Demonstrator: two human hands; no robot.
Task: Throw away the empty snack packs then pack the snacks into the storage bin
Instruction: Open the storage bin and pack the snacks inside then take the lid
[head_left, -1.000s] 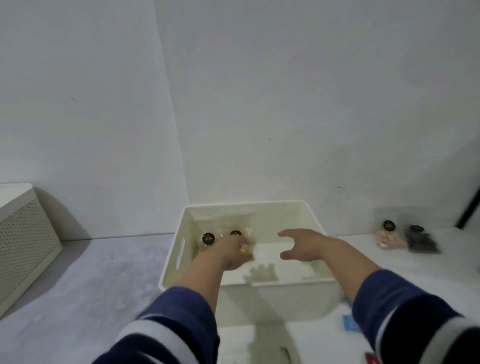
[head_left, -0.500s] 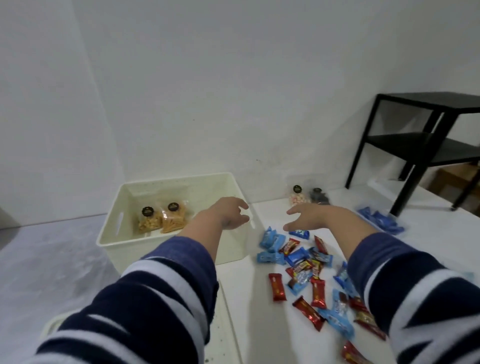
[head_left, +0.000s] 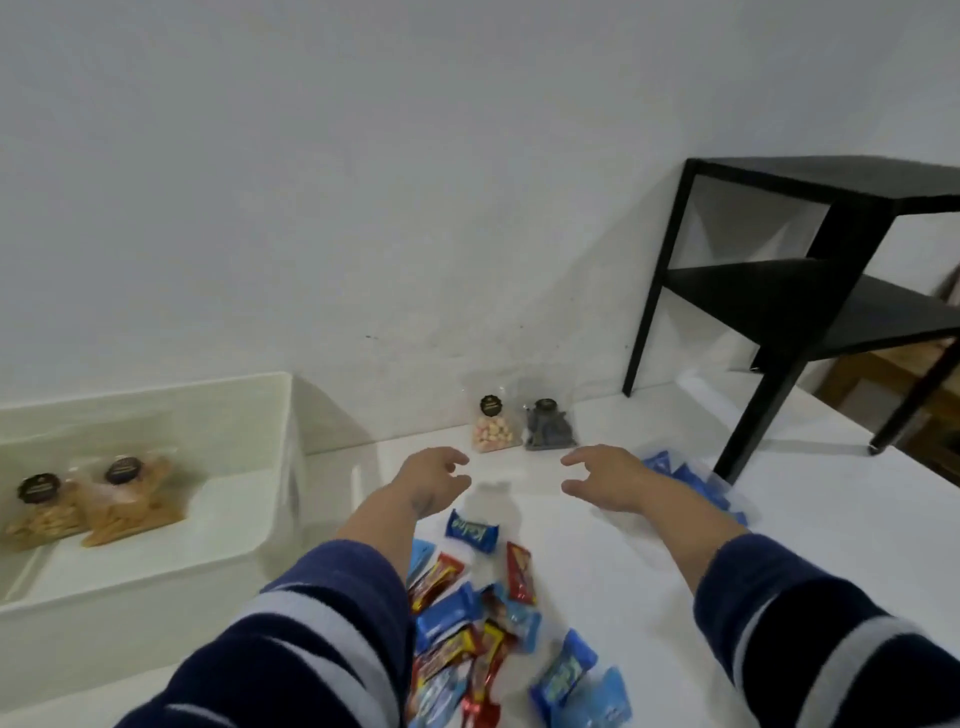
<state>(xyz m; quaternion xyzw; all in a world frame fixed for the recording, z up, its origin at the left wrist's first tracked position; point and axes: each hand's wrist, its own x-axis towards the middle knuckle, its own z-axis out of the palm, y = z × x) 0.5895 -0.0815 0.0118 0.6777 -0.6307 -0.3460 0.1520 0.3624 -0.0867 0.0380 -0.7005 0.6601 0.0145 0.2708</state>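
Note:
A cream storage bin (head_left: 283, 415) sits at the left with two clear bags of tan snacks (head_left: 85, 501) inside. Against the wall stand a clear bag of pink and yellow snacks (head_left: 491, 434) and a clear bag of dark snacks (head_left: 549, 428). My left hand (head_left: 434, 480) and my right hand (head_left: 605, 478) hover open just in front of those two bags, holding nothing. Several red and blue wrapped snack packs (head_left: 467, 618) lie scattered between my arms. More blue packs (head_left: 691, 480) lie partly behind my right hand.
A black two-tier side table (head_left: 810, 291) stands at the right on the white floor. A white wall runs close behind the bags. Brown wooden furniture (head_left: 883, 384) shows beyond the black table.
Both hands left the bin, where the tan bags stay, and moved right and forward toward the two bags at the wall. The view swung right and down.

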